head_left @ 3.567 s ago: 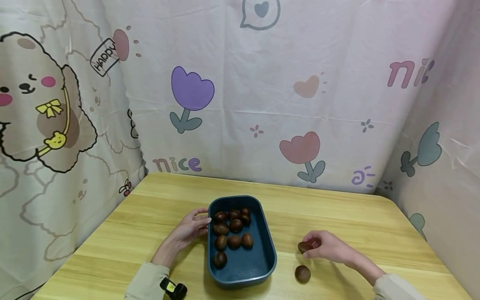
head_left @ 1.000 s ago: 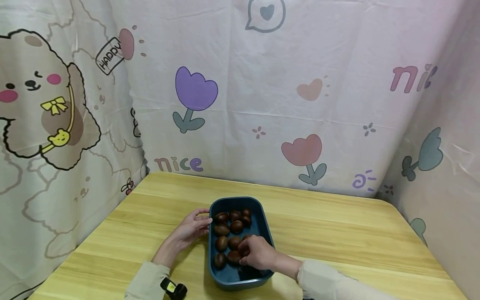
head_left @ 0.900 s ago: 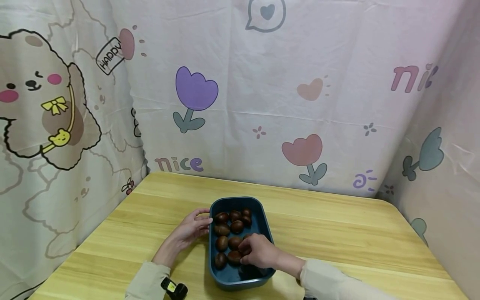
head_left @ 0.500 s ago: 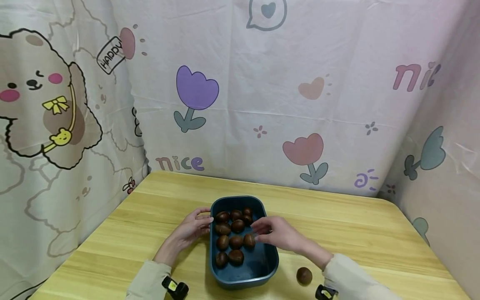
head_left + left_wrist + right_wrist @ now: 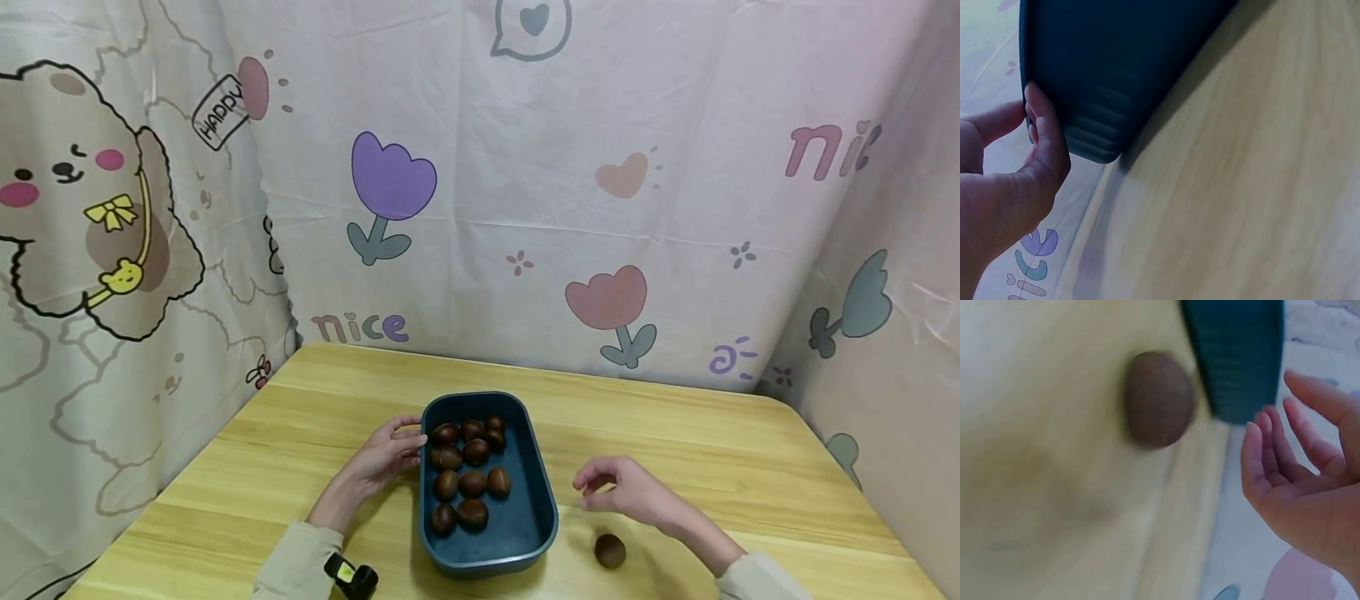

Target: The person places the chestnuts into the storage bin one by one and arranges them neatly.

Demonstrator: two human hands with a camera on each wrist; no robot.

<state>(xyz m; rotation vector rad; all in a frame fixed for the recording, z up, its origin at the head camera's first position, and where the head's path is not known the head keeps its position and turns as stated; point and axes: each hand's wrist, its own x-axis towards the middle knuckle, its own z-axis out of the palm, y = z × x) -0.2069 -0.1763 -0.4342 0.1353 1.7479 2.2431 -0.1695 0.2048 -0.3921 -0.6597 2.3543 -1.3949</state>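
A dark blue rectangular box (image 5: 517,533) stands on the table, with several brown chestnuts (image 5: 472,484) in rows along its left and middle. My left hand (image 5: 384,460) holds the box's left wall, fingertips at the rim; the left wrist view shows this left hand (image 5: 1029,175) bent against the box's wall (image 5: 1104,119). To the right of the box, my right hand (image 5: 630,492) hovers with loosely curved fingers and nothing between them. Just in front of it lies a single chestnut (image 5: 610,551), large and blurred as a chestnut (image 5: 1159,400) in the right wrist view.
The light wood table (image 5: 360,383) ends at a patterned cloth backdrop (image 5: 487,167) behind, with more cloth at both sides. A black wrist device (image 5: 351,577) sits on the left sleeve. Inside the box, bare floor (image 5: 525,500) shows along the right side.
My right hand carried a chestnut from the table into the box's front row, let it go, and has moved back right towards the remaining chestnut. My left hand stays at the box.
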